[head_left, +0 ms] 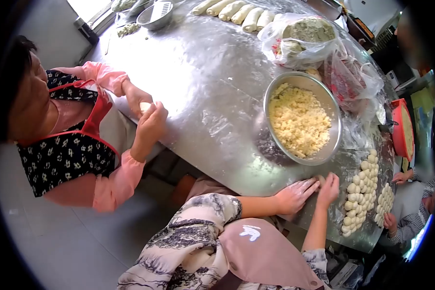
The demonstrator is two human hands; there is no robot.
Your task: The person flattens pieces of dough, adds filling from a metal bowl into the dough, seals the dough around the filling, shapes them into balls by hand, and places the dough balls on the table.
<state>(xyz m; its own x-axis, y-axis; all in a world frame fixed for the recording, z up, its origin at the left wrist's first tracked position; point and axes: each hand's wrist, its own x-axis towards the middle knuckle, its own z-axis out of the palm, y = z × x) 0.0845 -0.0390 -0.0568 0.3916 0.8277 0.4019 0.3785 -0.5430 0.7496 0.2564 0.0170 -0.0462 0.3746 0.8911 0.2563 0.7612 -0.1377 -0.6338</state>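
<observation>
My left hand [297, 195], dusted with flour, reaches over the near edge of the metal table [217, 130]. My right hand [328, 190] meets it from the right, with its fingers bent. Between the fingertips of both hands is a small piece of dough [320, 180], mostly covered by the fingers. Just beyond the hands stands a steel bowl [337, 140] of crumbly yellow filling [299, 121]. To the right, rows of small round dough balls [360, 193] lie on the table, with a second group [384, 199] beside them.
At the left, a co-worker in pink sleeves [113, 188] holds a pale piece of dough [145, 106]. Dough rolls [232, 10] and a plastic bag of greenish filling [307, 34] lie at the back. Another person's hand [390, 222] is at the right, near a red tub [402, 130].
</observation>
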